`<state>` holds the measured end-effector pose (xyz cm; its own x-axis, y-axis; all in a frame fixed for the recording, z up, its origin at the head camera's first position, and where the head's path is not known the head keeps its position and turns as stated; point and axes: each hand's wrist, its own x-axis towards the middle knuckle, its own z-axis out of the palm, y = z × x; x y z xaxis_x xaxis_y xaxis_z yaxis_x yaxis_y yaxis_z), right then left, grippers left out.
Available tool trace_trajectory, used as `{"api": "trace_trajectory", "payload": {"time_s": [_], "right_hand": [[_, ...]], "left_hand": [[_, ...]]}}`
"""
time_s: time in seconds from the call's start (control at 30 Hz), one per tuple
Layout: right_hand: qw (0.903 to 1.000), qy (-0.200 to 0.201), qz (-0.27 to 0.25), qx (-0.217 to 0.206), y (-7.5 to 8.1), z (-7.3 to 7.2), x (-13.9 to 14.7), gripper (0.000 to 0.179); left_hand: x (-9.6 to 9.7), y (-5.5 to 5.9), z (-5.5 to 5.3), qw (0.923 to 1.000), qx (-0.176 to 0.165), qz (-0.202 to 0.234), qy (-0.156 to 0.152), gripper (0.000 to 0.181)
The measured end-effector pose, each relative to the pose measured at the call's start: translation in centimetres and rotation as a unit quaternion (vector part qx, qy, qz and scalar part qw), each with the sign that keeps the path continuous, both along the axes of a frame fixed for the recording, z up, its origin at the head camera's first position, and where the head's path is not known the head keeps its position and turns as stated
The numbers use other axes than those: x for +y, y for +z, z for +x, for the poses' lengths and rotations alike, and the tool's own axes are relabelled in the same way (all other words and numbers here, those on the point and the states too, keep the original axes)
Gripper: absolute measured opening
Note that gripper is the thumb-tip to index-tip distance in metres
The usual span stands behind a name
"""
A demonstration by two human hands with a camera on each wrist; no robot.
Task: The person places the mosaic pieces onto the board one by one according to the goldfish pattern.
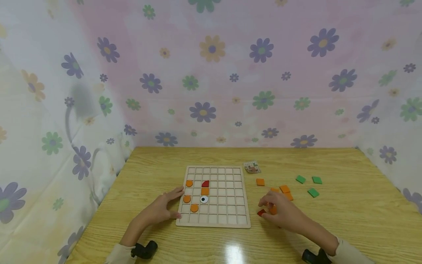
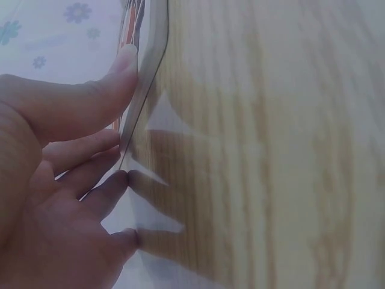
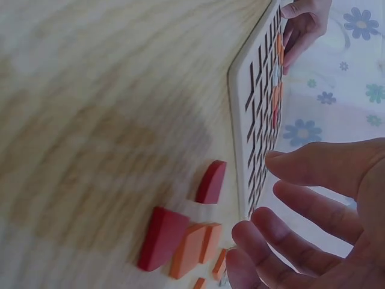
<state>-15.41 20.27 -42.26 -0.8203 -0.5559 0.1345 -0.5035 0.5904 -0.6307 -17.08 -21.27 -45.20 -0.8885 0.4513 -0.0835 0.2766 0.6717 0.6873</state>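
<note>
A wooden grid board lies flat on the table. On its left side sit orange discs, a red quarter-round piece, an orange square and a googly-eye disc. My left hand touches the board's left edge, thumb near the front corner, fingers further back. Right of the board, my right hand hovers low over loose pieces. Its fingers are spread and hold nothing in the right wrist view. Below them lie a red quarter-round piece, another red piece and orange squares.
Several orange squares lie beyond my right hand, one lone orange square nearer the board. Green squares are spread farther right. A small picture card rests by the board's back right corner. Flowered cloth hangs behind the table.
</note>
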Motion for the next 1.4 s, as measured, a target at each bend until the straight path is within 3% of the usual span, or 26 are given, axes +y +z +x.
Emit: {"api": "trace_trajectory", "payload": {"time_s": [0.37,0.73,0.97,1.13,1.3,1.4], "right_hand": [[0.9986,-0.045,0.022,0.015,-1.2,2.1,2.6,0.016],[0.9940,-0.104,0.033,-0.002,-2.7,3.0,4.1,0.020],[0.9961,-0.086,0.016,0.011,-3.2,2.9,3.9,0.017],[0.9979,-0.057,0.014,0.025,-3.2,2.6,3.8,0.025],[0.9981,-0.028,-0.020,0.051,-3.3,2.6,3.8,0.036],[0.9972,-0.032,-0.032,0.059,-3.4,2.8,3.7,0.038]], "left_hand": [[0.0,-0.1,-0.1,1.0000,0.002,-0.002,-0.007,0.077],[-0.1,0.0,0.0,1.0000,-0.002,0.002,0.001,0.077],[-0.1,0.0,0.0,1.0000,0.005,-0.001,0.000,0.077],[-0.1,0.1,0.1,1.0000,0.006,0.002,0.000,0.077],[0.0,0.1,0.0,1.0000,0.005,0.006,-0.004,0.077],[0.0,0.1,0.0,0.9999,0.002,0.009,-0.006,0.078]]}}
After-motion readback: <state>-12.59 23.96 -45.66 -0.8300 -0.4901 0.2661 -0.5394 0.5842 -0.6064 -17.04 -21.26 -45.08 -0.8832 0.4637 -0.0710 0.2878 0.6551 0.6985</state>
